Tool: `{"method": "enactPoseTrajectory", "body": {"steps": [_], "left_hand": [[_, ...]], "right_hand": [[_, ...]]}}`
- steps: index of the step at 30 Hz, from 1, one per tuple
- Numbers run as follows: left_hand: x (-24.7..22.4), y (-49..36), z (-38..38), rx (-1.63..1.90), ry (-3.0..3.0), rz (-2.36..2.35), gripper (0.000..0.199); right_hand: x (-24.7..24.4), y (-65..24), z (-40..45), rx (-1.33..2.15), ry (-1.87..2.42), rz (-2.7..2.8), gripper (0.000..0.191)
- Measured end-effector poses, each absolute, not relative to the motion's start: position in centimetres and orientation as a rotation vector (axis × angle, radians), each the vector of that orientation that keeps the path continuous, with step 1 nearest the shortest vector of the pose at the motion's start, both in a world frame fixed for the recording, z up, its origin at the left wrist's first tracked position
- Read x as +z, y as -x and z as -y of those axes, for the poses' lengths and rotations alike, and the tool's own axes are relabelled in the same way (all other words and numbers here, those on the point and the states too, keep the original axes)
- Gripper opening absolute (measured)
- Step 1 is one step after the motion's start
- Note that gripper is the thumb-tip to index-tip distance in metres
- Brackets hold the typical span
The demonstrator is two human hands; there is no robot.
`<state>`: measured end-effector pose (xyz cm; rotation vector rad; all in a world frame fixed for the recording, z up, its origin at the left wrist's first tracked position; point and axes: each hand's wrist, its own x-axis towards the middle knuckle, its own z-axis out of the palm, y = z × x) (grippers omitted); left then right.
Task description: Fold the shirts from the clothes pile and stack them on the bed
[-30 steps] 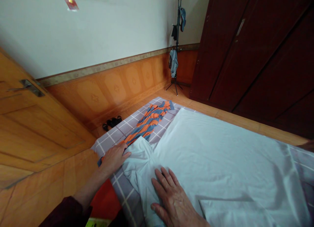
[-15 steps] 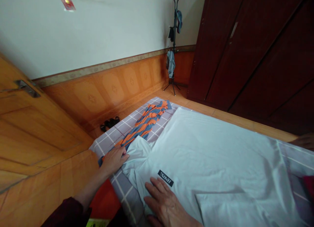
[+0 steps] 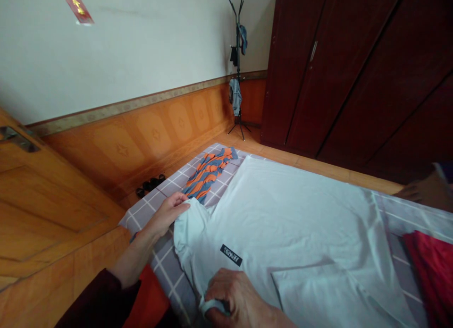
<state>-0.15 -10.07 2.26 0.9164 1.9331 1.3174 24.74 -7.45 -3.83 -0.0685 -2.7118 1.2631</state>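
Observation:
A pale T-shirt (image 3: 290, 214) lies spread across a bed with a checked grey cover (image 3: 173, 271), a small dark label on its front. My left hand (image 3: 170, 212) pinches the edge of its sleeve at the upper left. Closed around the neckband is my right hand (image 3: 235, 295), just below the label, with a loop of the fabric showing at the thumb. One part of the shirt is folded over at the lower right. Beyond my left hand lies a crumpled orange and grey striped garment (image 3: 212, 172).
Red cloth (image 3: 430, 271) rests at the bed's right side. Another person's hand (image 3: 408, 192) is by the far right bed edge. A coat rack (image 3: 238, 73), a dark wardrobe (image 3: 336, 82), a wooden door (image 3: 46, 196) and black shoes (image 3: 151, 184) stand around.
My right hand went from lying flat on the shirt to gripping its neckband. My left hand moved up along the sleeve and now pinches its edge. The view swung slightly right.

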Motion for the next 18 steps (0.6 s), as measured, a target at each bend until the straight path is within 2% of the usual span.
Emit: {"method": "enactPoseTrajectory", "body": {"steps": [4,8,11,15,18], "left_hand": [[3.8,-5.3,6.0,1.226,-1.171,-1.758,0.027],[2.7,-8.4,3.9,1.041,-1.388,-1.477,0.038],[1.1,-7.6,3.3,1.027,-1.538,-1.658,0.034],[-0.9,-5.1,2.4,0.758,-1.797,-2.049,0.023],[-1.9,-4.1,1.4,0.622,-1.876,-2.095,0.026]], "right_hand": [[-3.9,-24.9,7.5,1.266,0.066,2.772,0.009],[-3.4,-25.1,7.3,1.28,0.081,2.804,0.012],[-3.1,-25.1,7.2,1.294,0.082,2.807,0.011],[-3.8,-25.1,7.2,1.289,0.075,2.83,0.008],[-4.2,-25.3,7.6,1.276,0.066,2.835,0.007]]}}
